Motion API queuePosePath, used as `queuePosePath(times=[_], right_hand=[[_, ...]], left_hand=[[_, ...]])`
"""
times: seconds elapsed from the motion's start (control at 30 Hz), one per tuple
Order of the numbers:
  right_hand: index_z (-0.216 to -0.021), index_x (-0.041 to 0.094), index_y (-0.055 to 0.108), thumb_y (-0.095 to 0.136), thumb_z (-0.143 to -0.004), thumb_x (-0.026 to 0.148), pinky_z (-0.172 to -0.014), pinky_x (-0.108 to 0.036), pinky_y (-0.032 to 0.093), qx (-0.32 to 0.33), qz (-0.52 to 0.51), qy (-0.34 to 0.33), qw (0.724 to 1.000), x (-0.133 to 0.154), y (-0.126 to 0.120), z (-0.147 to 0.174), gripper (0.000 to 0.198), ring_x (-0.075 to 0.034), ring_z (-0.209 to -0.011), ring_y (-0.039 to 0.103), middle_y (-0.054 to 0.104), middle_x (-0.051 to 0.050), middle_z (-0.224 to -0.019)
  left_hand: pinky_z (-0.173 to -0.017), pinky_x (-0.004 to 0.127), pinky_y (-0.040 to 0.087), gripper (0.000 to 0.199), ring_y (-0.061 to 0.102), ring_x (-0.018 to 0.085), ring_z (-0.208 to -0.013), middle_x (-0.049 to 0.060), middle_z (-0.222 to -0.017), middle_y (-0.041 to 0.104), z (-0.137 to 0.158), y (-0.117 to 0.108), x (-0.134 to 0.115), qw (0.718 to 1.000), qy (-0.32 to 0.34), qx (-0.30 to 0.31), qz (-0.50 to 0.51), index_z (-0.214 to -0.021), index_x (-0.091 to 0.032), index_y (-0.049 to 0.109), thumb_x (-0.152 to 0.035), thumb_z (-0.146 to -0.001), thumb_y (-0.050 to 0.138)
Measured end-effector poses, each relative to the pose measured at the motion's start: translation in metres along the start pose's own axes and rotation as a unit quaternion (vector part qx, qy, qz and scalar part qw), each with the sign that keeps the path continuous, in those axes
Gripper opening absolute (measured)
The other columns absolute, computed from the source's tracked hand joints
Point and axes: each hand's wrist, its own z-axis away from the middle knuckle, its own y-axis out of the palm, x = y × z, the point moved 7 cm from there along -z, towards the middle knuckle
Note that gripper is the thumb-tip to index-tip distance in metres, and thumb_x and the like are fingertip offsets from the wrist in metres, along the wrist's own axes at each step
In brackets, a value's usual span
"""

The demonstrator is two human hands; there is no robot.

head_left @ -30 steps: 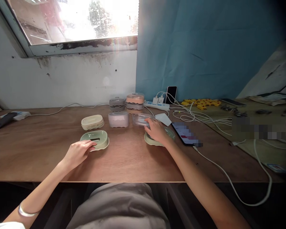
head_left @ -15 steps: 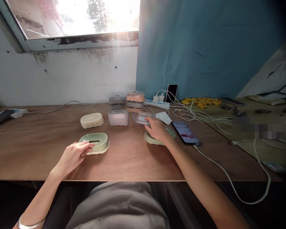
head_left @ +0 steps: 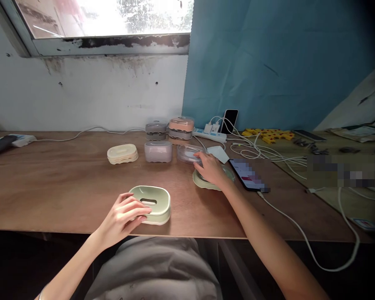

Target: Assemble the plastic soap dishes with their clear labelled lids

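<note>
Near the table's front edge, my left hand (head_left: 123, 216) grips a light green oval soap box (head_left: 161, 213) with a slot in its recessed top. Its fingers lie over the left side and the thumb is at the front. My right hand (head_left: 213, 170) reaches above a second green oval piece (head_left: 203, 182), which it partly hides. The right fingers are apart, their tips at the edge of a clear plastic lid (head_left: 186, 153); whether they touch it I cannot tell. Farther back sit a stack of cream oval trays (head_left: 122, 154) and a lilac box (head_left: 158, 151).
Grey boxes (head_left: 156, 131) and a peach-and-grey stack (head_left: 181, 130) stand near the wall. To the right are a charging phone (head_left: 248, 175), a white paper (head_left: 218, 154), a power strip (head_left: 211, 135), tangled white cables and yellow pieces (head_left: 268, 135). A dark handset (head_left: 1, 146) lies far left.
My left hand has brought the green soap box right and closer to the front edge, its grip now farther over the top. My right hand has stayed nearly in place; the view has shifted slightly.
</note>
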Motion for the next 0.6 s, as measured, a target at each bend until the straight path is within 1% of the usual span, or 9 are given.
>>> queuePosePath(times=[0.1, 0.2, 0.33, 0.47, 0.6], right_hand=[[-0.111, 0.016, 0.055, 0.048, -0.086, 0.021, -0.082, -0.042, 0.043, 0.000, 0.002, 0.001, 1.000, -0.001, 0.001, 0.000, 0.026, -0.032, -0.102, 0.056, 0.065, -0.012, -0.111], [-0.111, 0.016, 0.055, 0.049, -0.086, 0.022, -0.082, -0.041, 0.043, 0.000, 0.005, 0.001, 1.000, -0.001, 0.002, 0.000, 0.026, -0.031, -0.102, 0.057, 0.066, -0.011, -0.109], [-0.111, 0.017, 0.055, 0.049, -0.086, 0.022, -0.082, -0.043, 0.044, 0.001, 0.004, 0.003, 1.000, -0.001, 0.002, 0.000, 0.026, -0.032, -0.103, 0.056, 0.065, -0.012, -0.110], [-0.111, 0.017, 0.055, 0.048, -0.086, 0.022, -0.083, -0.043, 0.044, 0.004, -0.002, -0.003, 1.000, 0.000, 0.002, 0.000, 0.026, -0.032, -0.106, 0.055, 0.064, -0.011, -0.115], [-0.110, 0.018, 0.055, 0.049, -0.086, 0.022, -0.083, -0.044, 0.044, -0.002, -0.002, -0.007, 1.000, 0.000, 0.002, 0.000, 0.026, -0.032, -0.105, 0.055, 0.064, -0.011, -0.114]], left_hand=[[-0.105, 0.042, 0.025, 0.024, 0.061, 0.019, -0.099, 0.003, -0.106, 0.070, -0.007, 0.011, -0.004, 1.000, 0.011, 0.017, -0.009, -0.113, -0.024, 0.056, -0.025, -0.089, 0.059], [-0.107, 0.044, 0.021, 0.029, 0.057, 0.020, -0.109, 0.003, -0.114, 0.067, -0.006, 0.014, 0.002, 1.000, -0.003, 0.025, -0.018, -0.117, -0.025, 0.053, -0.028, -0.089, 0.059], [-0.105, 0.041, 0.025, 0.024, 0.059, 0.019, -0.104, 0.003, -0.111, 0.069, 0.000, 0.013, 0.006, 1.000, -0.007, 0.019, -0.013, -0.115, -0.025, 0.055, -0.026, -0.091, 0.057], [-0.106, 0.040, 0.024, 0.020, 0.061, 0.017, -0.100, 0.001, -0.107, 0.070, 0.001, 0.012, 0.003, 1.000, 0.002, 0.015, -0.019, -0.110, -0.024, 0.057, -0.025, -0.090, 0.058], [-0.106, 0.040, 0.023, 0.021, 0.060, 0.017, -0.102, 0.001, -0.111, 0.068, 0.000, 0.014, 0.004, 0.999, -0.007, 0.033, -0.020, -0.112, -0.025, 0.056, -0.027, -0.091, 0.057]])
